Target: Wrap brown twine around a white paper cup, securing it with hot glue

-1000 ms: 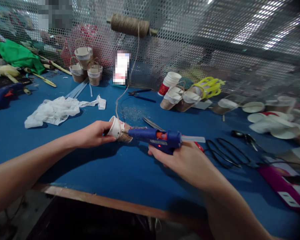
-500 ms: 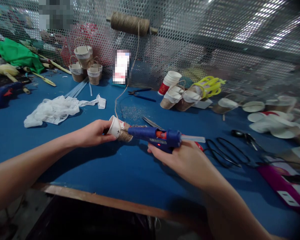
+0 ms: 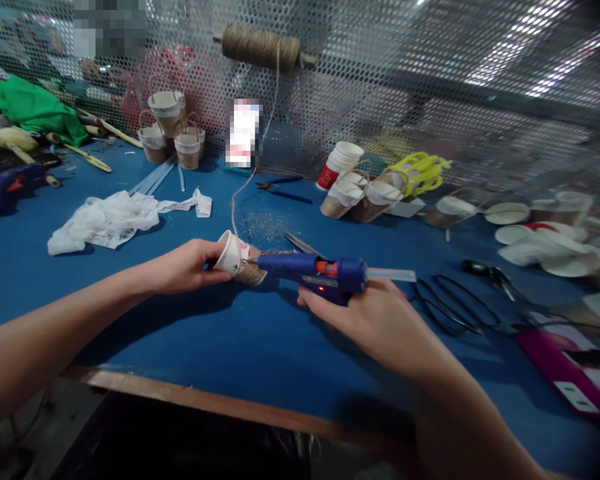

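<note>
My left hand (image 3: 200, 267) grips a white paper cup (image 3: 229, 255) by its rim end, the cup lying tilted with its base toward the right. Brown twine (image 3: 251, 273) is wound around the cup's lower part, and a strand runs from it up to the twine spool (image 3: 260, 48). My right hand (image 3: 365, 313) is closed around a blue hot glue gun (image 3: 325, 273) with a red light lit and a clear glue stick (image 3: 393, 274) out of its back. The gun's nozzle is at the cup's twine-wrapped side; whether they touch I cannot tell.
Scissors (image 3: 303, 243) lie behind the gun, pliers (image 3: 285, 190) farther back. White lace fabric (image 3: 110, 220) is heaped at left. Twine-wrapped cups (image 3: 167, 107) stand at back left, others (image 3: 347, 193) at right. A black cable (image 3: 450, 307) and a purple box (image 3: 560, 373) lie at right.
The glue gun and my right hand have shifted slightly to the right. The cup has turned a little in my left hand, which stays in place.
</note>
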A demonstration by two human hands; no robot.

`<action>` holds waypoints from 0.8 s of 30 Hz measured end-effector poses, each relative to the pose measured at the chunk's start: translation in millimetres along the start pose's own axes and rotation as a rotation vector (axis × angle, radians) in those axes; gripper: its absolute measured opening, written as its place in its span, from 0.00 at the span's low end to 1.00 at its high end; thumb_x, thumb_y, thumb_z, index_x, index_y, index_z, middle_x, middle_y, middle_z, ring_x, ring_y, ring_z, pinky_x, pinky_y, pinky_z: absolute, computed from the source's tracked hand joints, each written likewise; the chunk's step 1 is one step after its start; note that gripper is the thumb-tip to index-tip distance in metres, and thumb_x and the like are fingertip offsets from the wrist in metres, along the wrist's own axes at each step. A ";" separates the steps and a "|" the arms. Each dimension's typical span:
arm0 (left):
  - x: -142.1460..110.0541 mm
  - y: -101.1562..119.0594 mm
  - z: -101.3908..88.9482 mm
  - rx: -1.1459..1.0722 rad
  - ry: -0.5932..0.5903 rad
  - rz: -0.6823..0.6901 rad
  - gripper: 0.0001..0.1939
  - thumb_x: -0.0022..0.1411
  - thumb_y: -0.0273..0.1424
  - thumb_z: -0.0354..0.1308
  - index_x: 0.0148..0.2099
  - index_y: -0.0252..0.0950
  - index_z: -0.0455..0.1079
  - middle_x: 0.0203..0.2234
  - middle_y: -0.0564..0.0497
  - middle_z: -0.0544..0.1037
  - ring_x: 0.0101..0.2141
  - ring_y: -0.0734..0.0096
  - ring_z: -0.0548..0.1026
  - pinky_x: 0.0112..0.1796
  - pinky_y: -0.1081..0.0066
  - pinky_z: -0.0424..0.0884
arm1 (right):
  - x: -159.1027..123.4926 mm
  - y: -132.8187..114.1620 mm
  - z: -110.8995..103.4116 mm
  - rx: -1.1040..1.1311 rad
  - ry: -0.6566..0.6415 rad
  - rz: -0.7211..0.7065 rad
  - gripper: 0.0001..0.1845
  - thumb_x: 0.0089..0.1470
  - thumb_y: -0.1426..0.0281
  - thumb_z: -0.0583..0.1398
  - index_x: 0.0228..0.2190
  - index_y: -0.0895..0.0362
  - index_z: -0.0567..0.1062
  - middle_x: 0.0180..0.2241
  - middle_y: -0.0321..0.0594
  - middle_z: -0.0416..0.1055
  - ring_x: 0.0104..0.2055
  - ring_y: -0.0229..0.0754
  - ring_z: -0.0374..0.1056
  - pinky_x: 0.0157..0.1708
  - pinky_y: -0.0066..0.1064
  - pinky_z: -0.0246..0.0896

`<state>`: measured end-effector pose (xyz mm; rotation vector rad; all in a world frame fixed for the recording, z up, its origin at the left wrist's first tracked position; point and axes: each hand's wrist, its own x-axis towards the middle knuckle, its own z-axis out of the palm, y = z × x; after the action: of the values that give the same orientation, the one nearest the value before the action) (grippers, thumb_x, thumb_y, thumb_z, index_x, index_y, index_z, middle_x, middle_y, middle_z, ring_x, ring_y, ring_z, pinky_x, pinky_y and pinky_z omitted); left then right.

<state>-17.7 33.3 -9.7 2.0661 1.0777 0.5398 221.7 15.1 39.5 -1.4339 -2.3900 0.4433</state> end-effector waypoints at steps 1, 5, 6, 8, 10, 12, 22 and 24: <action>0.0 -0.4 -0.1 0.011 0.002 0.006 0.13 0.56 0.30 0.51 0.43 0.29 0.69 0.39 0.44 0.76 0.40 0.60 0.72 0.43 0.63 0.66 | 0.4 1.3 -0.2 0.002 0.004 0.006 0.09 0.47 0.67 0.54 0.20 0.55 0.71 0.17 0.34 0.68 0.22 0.38 0.65 0.22 0.28 0.56; 0.8 0.1 -1.1 0.043 -0.002 0.023 0.13 0.56 0.29 0.52 0.45 0.32 0.68 0.41 0.46 0.76 0.41 0.63 0.72 0.44 0.66 0.66 | 2.2 4.8 -0.4 0.000 0.003 -0.009 0.11 0.48 0.66 0.54 0.20 0.56 0.71 0.14 0.32 0.64 0.19 0.36 0.61 0.21 0.28 0.54; 0.9 0.6 -1.4 0.044 -0.008 0.031 0.14 0.57 0.29 0.51 0.45 0.32 0.68 0.41 0.46 0.76 0.41 0.63 0.72 0.44 0.66 0.66 | 2.9 5.2 -0.5 0.006 0.001 -0.007 0.11 0.48 0.67 0.54 0.19 0.56 0.71 0.13 0.31 0.63 0.18 0.36 0.60 0.20 0.28 0.54; 1.0 1.4 -1.5 0.039 -0.018 0.049 0.14 0.57 0.28 0.51 0.46 0.30 0.67 0.42 0.45 0.75 0.42 0.64 0.72 0.44 0.67 0.65 | 4.4 5.1 -0.7 0.028 0.006 -0.002 0.11 0.48 0.67 0.54 0.19 0.56 0.71 0.12 0.30 0.61 0.17 0.35 0.59 0.21 0.28 0.54; 0.7 2.1 -1.2 0.036 -0.023 0.055 0.15 0.57 0.27 0.50 0.47 0.28 0.67 0.43 0.43 0.75 0.42 0.64 0.72 0.44 0.67 0.66 | 6.4 4.6 -0.8 0.053 0.012 0.003 0.10 0.48 0.68 0.54 0.19 0.56 0.70 0.12 0.30 0.61 0.17 0.34 0.58 0.21 0.27 0.54; 0.0 2.3 -0.7 0.038 -0.022 0.051 0.15 0.57 0.27 0.51 0.47 0.27 0.67 0.42 0.42 0.75 0.41 0.64 0.72 0.44 0.66 0.66 | 8.7 4.0 -0.7 0.064 0.015 0.008 0.10 0.47 0.69 0.55 0.18 0.56 0.70 0.12 0.29 0.60 0.17 0.34 0.58 0.21 0.27 0.54; 0.2 0.0 0.0 0.041 -0.018 0.070 0.13 0.57 0.26 0.51 0.45 0.29 0.67 0.41 0.44 0.76 0.41 0.65 0.73 0.44 0.67 0.66 | 7.7 3.7 -1.6 0.066 -0.006 0.018 0.11 0.48 0.68 0.54 0.18 0.56 0.69 0.10 0.29 0.59 0.16 0.33 0.58 0.20 0.27 0.54; 0.3 -0.2 0.3 0.037 -0.020 0.077 0.13 0.57 0.26 0.51 0.45 0.30 0.67 0.42 0.45 0.75 0.41 0.66 0.73 0.44 0.67 0.66 | 6.3 4.4 -1.4 0.075 -0.007 0.017 0.11 0.48 0.68 0.54 0.18 0.56 0.70 0.10 0.29 0.60 0.15 0.33 0.58 0.19 0.26 0.53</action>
<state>-17.5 33.4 -10.1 2.1480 1.0069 0.5402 223.0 22.9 39.6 -1.4229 -2.3430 0.5372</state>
